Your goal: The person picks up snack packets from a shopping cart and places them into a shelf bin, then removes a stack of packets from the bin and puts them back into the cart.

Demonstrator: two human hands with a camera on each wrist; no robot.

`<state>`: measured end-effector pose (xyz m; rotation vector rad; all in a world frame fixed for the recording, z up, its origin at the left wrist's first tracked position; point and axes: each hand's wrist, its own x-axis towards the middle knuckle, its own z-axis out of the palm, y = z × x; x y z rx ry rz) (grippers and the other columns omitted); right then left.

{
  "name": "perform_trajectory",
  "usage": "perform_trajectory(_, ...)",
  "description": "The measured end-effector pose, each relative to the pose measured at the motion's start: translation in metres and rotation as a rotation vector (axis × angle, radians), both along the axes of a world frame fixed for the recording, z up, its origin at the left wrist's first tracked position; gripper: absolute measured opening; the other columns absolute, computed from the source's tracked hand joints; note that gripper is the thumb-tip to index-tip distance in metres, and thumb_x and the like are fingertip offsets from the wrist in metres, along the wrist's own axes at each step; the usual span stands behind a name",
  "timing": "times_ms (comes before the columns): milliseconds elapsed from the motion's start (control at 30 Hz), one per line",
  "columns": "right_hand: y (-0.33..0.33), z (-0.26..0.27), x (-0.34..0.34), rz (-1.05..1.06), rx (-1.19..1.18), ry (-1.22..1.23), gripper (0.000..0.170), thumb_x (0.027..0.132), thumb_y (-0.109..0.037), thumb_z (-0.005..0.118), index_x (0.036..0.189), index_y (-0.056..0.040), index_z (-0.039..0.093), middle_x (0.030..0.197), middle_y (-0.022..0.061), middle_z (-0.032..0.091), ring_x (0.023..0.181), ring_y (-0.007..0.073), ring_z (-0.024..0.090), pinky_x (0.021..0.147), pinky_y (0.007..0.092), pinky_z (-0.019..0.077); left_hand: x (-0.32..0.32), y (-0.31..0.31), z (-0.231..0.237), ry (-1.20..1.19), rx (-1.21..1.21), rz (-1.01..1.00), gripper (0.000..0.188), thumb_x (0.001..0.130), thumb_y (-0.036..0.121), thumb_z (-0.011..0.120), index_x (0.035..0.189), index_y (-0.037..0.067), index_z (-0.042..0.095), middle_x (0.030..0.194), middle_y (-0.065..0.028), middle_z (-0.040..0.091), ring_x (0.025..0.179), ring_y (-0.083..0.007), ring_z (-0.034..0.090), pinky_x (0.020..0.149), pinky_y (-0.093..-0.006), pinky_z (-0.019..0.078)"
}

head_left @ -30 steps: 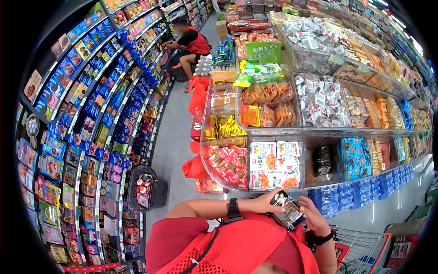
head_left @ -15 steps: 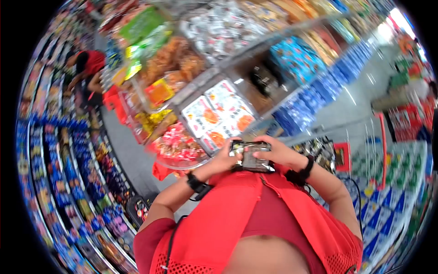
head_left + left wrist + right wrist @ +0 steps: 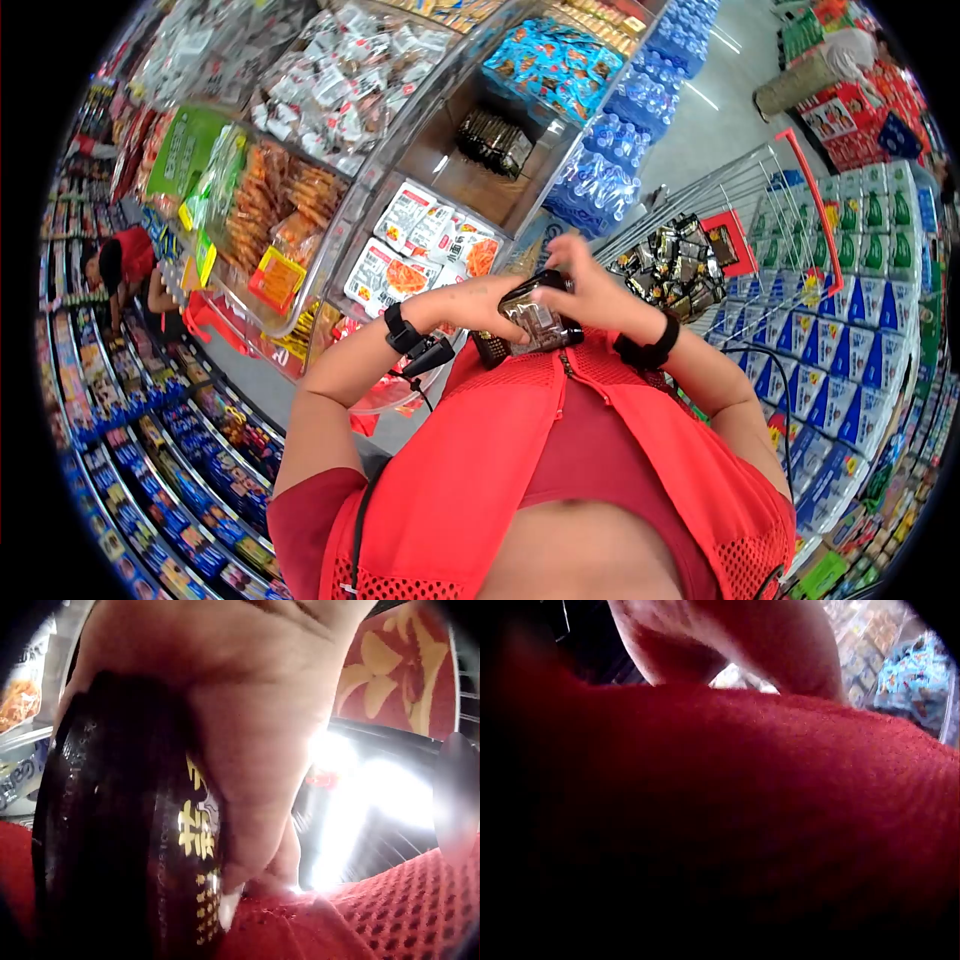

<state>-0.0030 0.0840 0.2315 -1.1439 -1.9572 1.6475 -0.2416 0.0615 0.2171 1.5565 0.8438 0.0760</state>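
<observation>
My left hand grips a dark snack packet with a see-through brown front, held against the red vest. On its right side my right hand holds the same packet, thumb across the front and index finger raised. Below the left palm shows more dark wrapping. The left wrist view shows a glossy black packet with gold lettering close up against the hand. Red cloth fills most of the right wrist view, and the packet is hidden there.
A shopping cart at the right holds many dark packets. Ahead, a divided display bin has white noodle packs, dark packets and blue packets. Bottled water packs stand beside it. A person crouches at the left shelves.
The head view has swung right, bringing the cart and its packets into sight and moving the bin to the upper left. Both hands keep hold of the packet, which is now tilted more upright.
</observation>
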Motion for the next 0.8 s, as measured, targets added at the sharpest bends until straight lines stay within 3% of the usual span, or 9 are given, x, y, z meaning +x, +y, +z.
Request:
perform_trajectory(33,0.008,0.005,0.006,-0.178,-0.088,0.084,0.074,0.084,-0.025,0.081,0.139,-0.0038,0.036,0.115,0.0159,0.053,0.105,0.0208,0.058,0.087,0.0356,0.0513,0.001,0.006,-0.005,-0.035,-0.031,0.061,0.070,0.073,0.028,0.086,0.128,0.000,0.052,0.108,-0.0108,0.068,0.097,-0.0188,0.065,0.085,-0.0325,0.0526)
perform_trajectory(100,0.029,0.019,0.036,-0.334,-0.010,0.143,0.069,0.090,-0.021,0.075,0.143,-0.0042,0.034,0.121,0.0140,0.052,0.106,0.0196,0.059,0.086,0.0336,0.0528,-0.002,0.023,-0.018,0.046,-0.117,0.161,0.072,0.074,0.024,0.083,0.134,0.000,0.051,0.113,-0.0091,0.067,0.104,-0.0174,0.063,0.091,-0.0326,0.0501)
perform_trajectory(167,0.039,0.031,0.073,-0.485,0.010,0.139,0.061,0.095,-0.015,0.067,0.145,-0.0049,0.033,0.124,0.0128,0.053,0.107,0.0196,0.060,0.087,0.0319,0.0525,-0.011,0.061,-0.019,0.090,-0.024,0.317,0.074,0.073,0.028,0.084,0.133,-0.001,0.051,0.117,-0.0096,0.066,0.107,-0.0175,0.061,0.094,-0.0342,0.0487)
perform_trajectory(233,0.033,0.040,0.111,-0.666,-0.108,0.232,0.053,0.098,-0.013,0.062,0.144,-0.0056,0.037,0.125,0.0122,0.054,0.108,0.0201,0.061,0.089,0.0315,0.0528,-0.022,0.121,-0.048,0.049,0.223,0.509,0.077,0.072,0.039,0.084,0.128,-0.004,0.053,0.118,-0.0163,0.067,0.107,-0.0252,0.064,0.093,-0.0370,0.0498)
perform_trajectory(300,0.017,0.028,0.143,-0.859,-0.175,0.237,0.043,0.099,-0.015,0.059,0.139,-0.0058,0.044,0.124,0.0122,0.057,0.107,0.0198,0.062,0.091,0.0326,0.0531,-0.017,0.186,-0.051,0.512,0.490,0.566,0.078,0.072,0.049,0.081,0.121,-0.006,0.054,0.117,-0.0251,0.066,0.108,-0.0356,0.065,0.092,-0.0404,0.0510)
perform_trajectory(367,-0.006,0.005,0.168,-0.989,-0.252,0.212,0.040,0.100,-0.016,0.058,0.136,-0.0057,0.046,0.123,0.0121,0.058,0.106,0.0195,0.062,0.092,0.0332,0.0527,-0.007,0.237,-0.088,0.565,0.410,0.601,0.079,0.071,0.051,0.079,0.122,-0.004,0.053,0.116,-0.0286,0.066,0.106,-0.0426,0.065,0.090,-0.0455,0.0526)
perform_trajectory(500,-0.057,-0.026,0.169,-1.098,-0.411,0.109,0.037,0.100,-0.017,0.060,0.132,-0.0028,0.050,0.120,0.0092,0.061,0.104,0.0174,0.062,0.091,0.0334,0.0523,0.032,0.286,-0.192,0.727,0.347,0.619,0.075,0.069,0.049,0.080,0.118,0.000,0.052,0.114,-0.0231,0.068,0.104,-0.0380,0.068,0.088,-0.0478,0.0536)
perform_trajectory(633,-0.097,-0.054,0.157,-0.964,-0.570,0.017,0.035,0.100,-0.016,0.060,0.131,-0.0028,0.052,0.116,0.0071,0.064,0.105,0.0167,0.062,0.090,0.0317,0.0509,0.062,0.296,-0.268,0.787,0.288,0.702,0.074,0.074,0.046,0.081,0.124,0.003,0.048,0.113,-0.0221,0.068,0.101,-0.0371,0.069,0.083,-0.0484,0.0550)
perform_trajectory(800,-0.096,-0.044,0.131,-1.025,-0.658,0.043,0.039,0.100,-0.016,0.060,0.135,-0.0031,0.049,0.119,0.0085,0.063,0.105,0.0180,0.063,0.093,0.0337,0.0512,0.078,0.305,-0.293,0.859,0.424,0.759,0.078,0.075,0.047,0.081,0.130,0.006,0.043,0.106,-0.0201,0.066,0.089,-0.0373,0.069,0.072,-0.0496,0.0558)
